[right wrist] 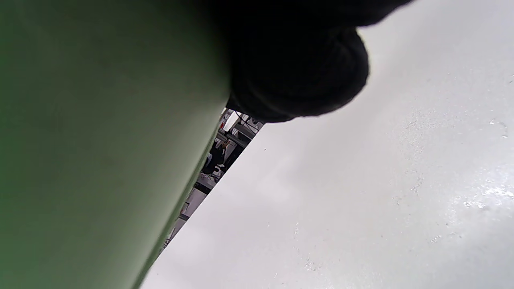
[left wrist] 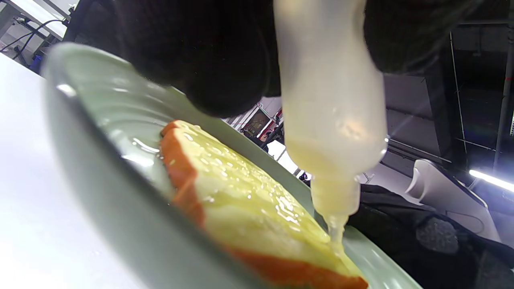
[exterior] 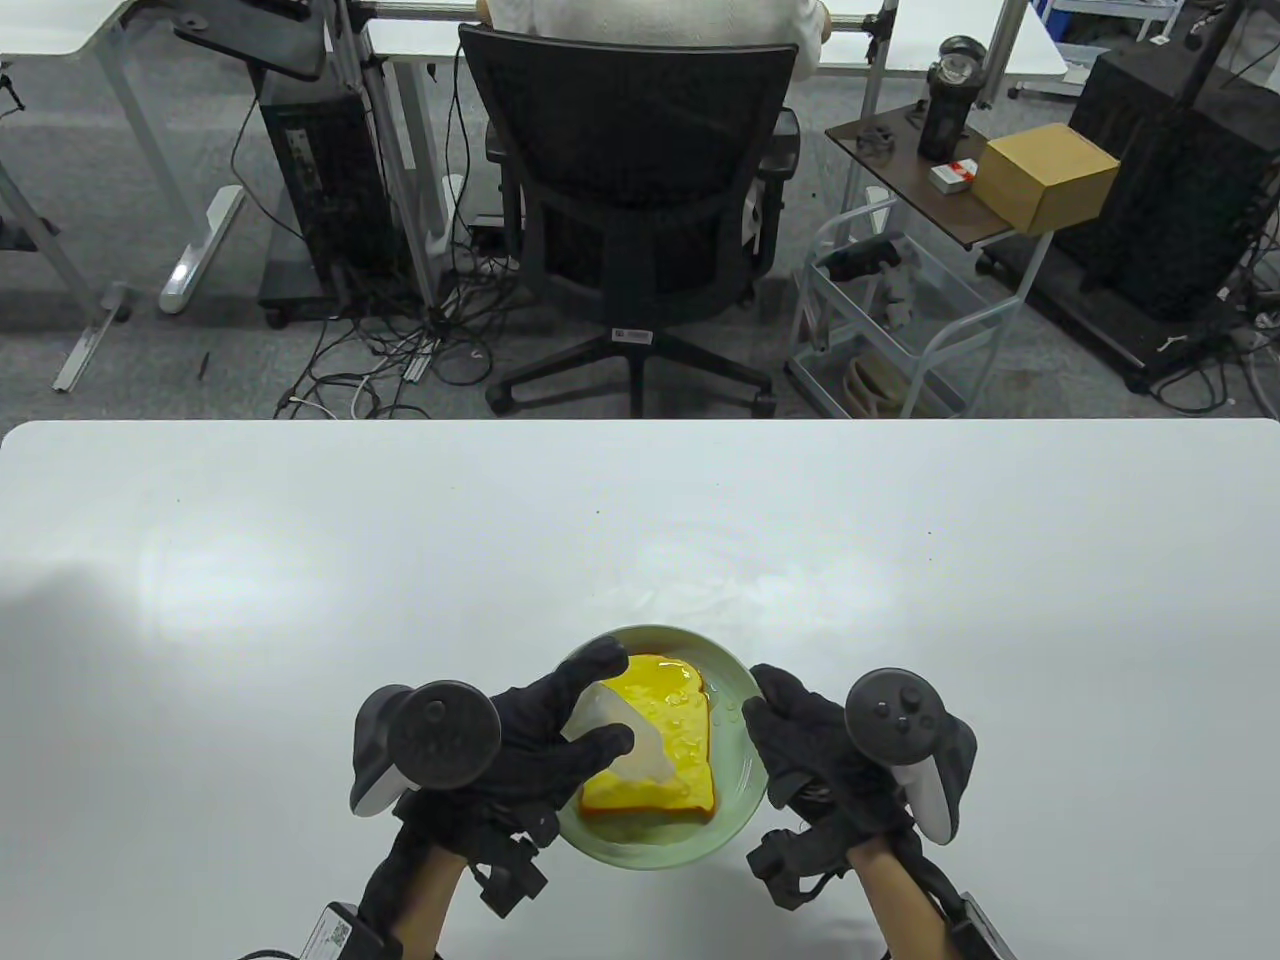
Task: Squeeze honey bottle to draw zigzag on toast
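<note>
A slice of toast point(exterior: 655, 750) with a glossy yellow top lies on a pale green plate point(exterior: 735, 680) near the table's front edge. My left hand point(exterior: 555, 735) grips a translucent squeeze bottle point(exterior: 625, 735), tilted nozzle-down over the toast. In the left wrist view the bottle point(left wrist: 329, 100) points down and its tip meets the toast point(left wrist: 249, 204) near the far edge, with a thin strand of honey there. My right hand point(exterior: 800, 745) holds the plate's right rim. The right wrist view shows the plate's green outer wall point(right wrist: 100, 140) with a gloved fingertip point(right wrist: 301, 68) against it.
The white table point(exterior: 300, 580) stretches wide to the left, right and back of the plate. Wet smears shine on the table just behind the plate point(exterior: 720, 595). An office chair point(exterior: 635, 200) and a cart point(exterior: 900, 320) stand beyond the far edge.
</note>
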`<state>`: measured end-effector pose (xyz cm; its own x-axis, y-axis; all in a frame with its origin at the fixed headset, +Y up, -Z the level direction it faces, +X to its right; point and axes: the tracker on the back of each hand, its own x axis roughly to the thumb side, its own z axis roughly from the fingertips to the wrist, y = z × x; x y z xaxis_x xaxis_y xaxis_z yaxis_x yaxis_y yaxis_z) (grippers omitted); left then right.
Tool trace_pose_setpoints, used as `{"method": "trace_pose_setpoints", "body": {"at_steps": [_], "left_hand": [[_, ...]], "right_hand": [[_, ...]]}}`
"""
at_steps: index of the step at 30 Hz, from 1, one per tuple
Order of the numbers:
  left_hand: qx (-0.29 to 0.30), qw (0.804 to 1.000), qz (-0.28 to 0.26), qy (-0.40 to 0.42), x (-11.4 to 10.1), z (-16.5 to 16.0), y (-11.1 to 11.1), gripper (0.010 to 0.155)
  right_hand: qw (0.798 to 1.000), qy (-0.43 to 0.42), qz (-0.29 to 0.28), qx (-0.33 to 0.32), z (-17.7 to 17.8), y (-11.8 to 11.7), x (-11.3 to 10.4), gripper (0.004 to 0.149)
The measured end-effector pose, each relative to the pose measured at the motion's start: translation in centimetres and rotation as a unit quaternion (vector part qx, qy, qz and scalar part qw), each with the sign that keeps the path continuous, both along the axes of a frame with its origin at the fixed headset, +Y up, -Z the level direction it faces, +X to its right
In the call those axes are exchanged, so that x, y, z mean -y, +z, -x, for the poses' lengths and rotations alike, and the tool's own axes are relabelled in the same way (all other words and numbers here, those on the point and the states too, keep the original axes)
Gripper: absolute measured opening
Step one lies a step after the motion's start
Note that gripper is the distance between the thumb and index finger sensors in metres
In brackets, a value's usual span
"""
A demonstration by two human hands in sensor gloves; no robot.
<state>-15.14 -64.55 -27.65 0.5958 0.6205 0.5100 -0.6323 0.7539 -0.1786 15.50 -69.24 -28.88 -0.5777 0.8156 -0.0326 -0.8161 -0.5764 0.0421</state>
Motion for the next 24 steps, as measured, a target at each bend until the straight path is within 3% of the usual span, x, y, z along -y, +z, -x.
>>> {"method": "trace_pose_setpoints", "body": {"at_steps": [11, 24], "left_hand": [[0.054, 0.997, 0.050, 0.025, 0.09, 0.34, -0.21, 0.060], [0.070, 0.995, 0.062, 0.046, 0.07, 0.48, -0.28, 0.066]], "right_hand": [[1.000, 0.004, 0.004, 0.001, 0.00, -0.02, 0.09, 0.052], [1.000, 0.006, 0.012, 0.007, -0.16, -0.18, 0.32, 0.052]]}}
